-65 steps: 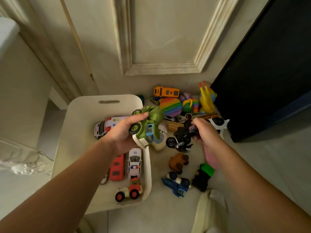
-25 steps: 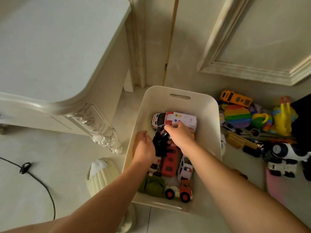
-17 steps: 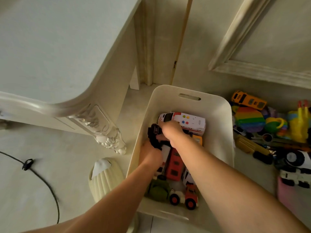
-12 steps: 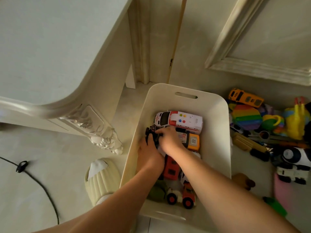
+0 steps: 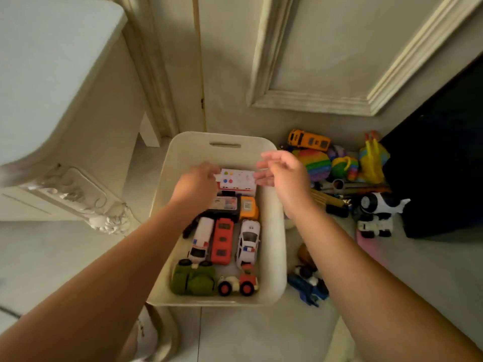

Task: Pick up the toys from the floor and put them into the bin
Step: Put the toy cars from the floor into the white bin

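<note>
At the near edge, both bare forearms reach forward over a white bin [image 5: 272, 257] that stands on the pale floor [image 5: 261, 333]. Along the bin's near wall lie a green toy truck [image 5: 193, 281] on the left and a red and white tractor [image 5: 239, 283] just beside it on the right. Beyond them three vehicles lie side by side, lengthwise: a white ambulance [image 5: 201, 240], a red bus [image 5: 222, 241] and a white police car [image 5: 248, 241]. Farther in sit a black toy with a picture on top [image 5: 224, 205] and an orange block toy [image 5: 248, 208] touching its right side, and past those a white toy bus with coloured dots [image 5: 238, 178] lies crosswise. The left hand [image 5: 196, 184] hovers over the bin's left half, seen from the back, its fingers bent down at the left end of the white bus; whether they grip it or hold nothing cannot be told. The right hand [image 5: 283, 173] hangs above the bin's far right corner with fingers loosely spread and relaxed, holding nothing. More toys are on the floor to the right of the bin: near, a blue toy [image 5: 308, 290] and a brown toy [image 5: 304, 253] partly hidden by the right forearm; farther, a small white truck [image 5: 375, 227] and a black and white animal toy [image 5: 383, 204]; farthest, by the wall, a rainbow disc [image 5: 315, 164], a yellow toy [image 5: 372, 163] and an orange bus [image 5: 308, 139]. A white cabinet [image 5: 52, 74] fills the left, and a dark piece of furniture [image 5: 444, 165] the far right
</note>
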A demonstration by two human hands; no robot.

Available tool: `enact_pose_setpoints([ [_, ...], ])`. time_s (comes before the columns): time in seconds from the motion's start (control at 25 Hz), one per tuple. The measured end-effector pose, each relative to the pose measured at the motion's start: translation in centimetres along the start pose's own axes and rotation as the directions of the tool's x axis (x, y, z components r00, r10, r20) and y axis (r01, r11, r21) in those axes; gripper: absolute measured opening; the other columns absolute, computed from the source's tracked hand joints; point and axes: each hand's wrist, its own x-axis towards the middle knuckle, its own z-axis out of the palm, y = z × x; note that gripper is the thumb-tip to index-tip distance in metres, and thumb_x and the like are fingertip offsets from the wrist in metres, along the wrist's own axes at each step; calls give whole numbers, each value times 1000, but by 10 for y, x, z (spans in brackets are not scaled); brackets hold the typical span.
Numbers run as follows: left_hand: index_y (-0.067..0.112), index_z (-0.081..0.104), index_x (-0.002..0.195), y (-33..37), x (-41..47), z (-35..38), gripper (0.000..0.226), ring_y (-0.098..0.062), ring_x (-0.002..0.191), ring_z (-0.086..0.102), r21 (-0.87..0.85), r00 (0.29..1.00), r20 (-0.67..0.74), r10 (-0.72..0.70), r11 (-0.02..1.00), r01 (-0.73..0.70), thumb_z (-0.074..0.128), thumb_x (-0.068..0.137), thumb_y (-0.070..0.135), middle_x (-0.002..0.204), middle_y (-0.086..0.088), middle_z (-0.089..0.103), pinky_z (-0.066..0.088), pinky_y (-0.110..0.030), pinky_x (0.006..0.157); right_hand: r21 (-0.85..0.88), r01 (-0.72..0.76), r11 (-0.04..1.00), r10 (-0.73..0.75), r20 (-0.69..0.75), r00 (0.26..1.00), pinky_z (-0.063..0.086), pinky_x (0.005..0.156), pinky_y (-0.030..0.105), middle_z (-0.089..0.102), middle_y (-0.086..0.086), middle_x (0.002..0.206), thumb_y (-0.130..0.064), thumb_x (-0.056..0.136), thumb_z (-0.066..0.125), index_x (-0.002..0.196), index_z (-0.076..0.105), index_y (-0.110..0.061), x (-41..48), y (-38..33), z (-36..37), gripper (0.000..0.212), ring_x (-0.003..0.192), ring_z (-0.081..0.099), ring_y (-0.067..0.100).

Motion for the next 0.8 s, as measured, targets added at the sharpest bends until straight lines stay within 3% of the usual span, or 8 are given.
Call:
enact_pose_setpoints([
  [0.08, 32, 60, 107, 37, -16, 11, 29, -16, 95, 64, -171, 990, 43, 136, 977, -127, 45, 90, 13, 108, 6, 67, 50, -31, 81, 20, -73, 997, 74, -117, 990, 56, 56, 27, 67, 10, 88, 1, 95, 38, 91, 62, -19, -6, 5, -50, 32, 63, 65, 16],
  [0.16, 34, 58, 109, 68, -38, 35, 28, -14, 90, 66, -293, 954, 137, 267, 931, -218, 47, 91, 15, 106, 9, 65, 56, -33, 76, -2, -267, 964, 262, -182, 948, 53, 59, 28, 67, 10, 91, 1, 94, 44, 101, 63, -13, -17, 25, -102, 25, 66, 64, 17],
  [0.24, 33, 54, 120, 91, -59, 68, 34, -14, 94, 65, -362, 901, 278, 334, 905, -223, 50, 91, 15, 114, 8, 60, 57, -34, 78, -74, -463, 883, 442, -200, 874, 51, 64, 29, 66, 10, 99, -3, 93, 51, 107, 63, -12, -32, 57, -146, 20, 74, 62, 19],
  [0.32, 32, 51, 128, 106, -77, 103, 41, -16, 97, 63, -356, 828, 459, 321, 921, -159, 53, 91, 14, 123, 8, 55, 55, -35, 85, -290, -548, 784, 518, -180, 836, 48, 72, 29, 63, 5, 108, -9, 91, 53, 106, 62, -20, -47, 93, -173, 21, 90, 60, 19],
  [0.44, 25, 41, 140, 111, -94, 145, 51, -20, 117, 53, -202, 736, 653, 179, 978, -58, 55, 91, 15, 140, -4, 47, 45, -30, 94, -673, -391, 628, 550, 27, 835, 44, 73, 25, 63, 3, 109, -15, 82, 66, 115, 63, -13, -63, 146, -172, 33, 105, 60, 24],
  [0.56, 18, 33, 146, 109, -99, 166, 52, -24, 128, 49, -20, 714, 699, 35, 999, -28, 49, 97, 29, 144, -11, 47, 37, -26, 98, -724, -359, 589, 607, 103, 788, 43, 87, 28, 55, 6, 131, -32, 78, 74, 137, 46, -13, -78, 194, -155, 68, 119, 55, 25],
  [0.64, 15, 27, 148, 108, -96, 170, 53, -24, 130, 46, 52, 704, 709, -27, 999, -13, 43, 100, 30, 147, -11, 43, 35, -22, 94, -758, -333, 561, 568, 60, 821, 44, 90, 31, 57, 7, 131, -37, 82, 70, 135, 47, -13, -84, 215, -149, 62, 119, 56, 27],
  [0.8, 11, 20, 152, 106, -91, 176, 59, -28, 128, 48, 90, 714, 693, -98, 995, 49, 44, 99, 17, 146, -15, 43, 39, -28, 100, -737, -329, 590, 524, 40, 851, 40, 71, 26, 67, 10, 106, -32, 89, 62, 114, 61, -10, -81, 225, -160, 33, 100, 63, 26],
])
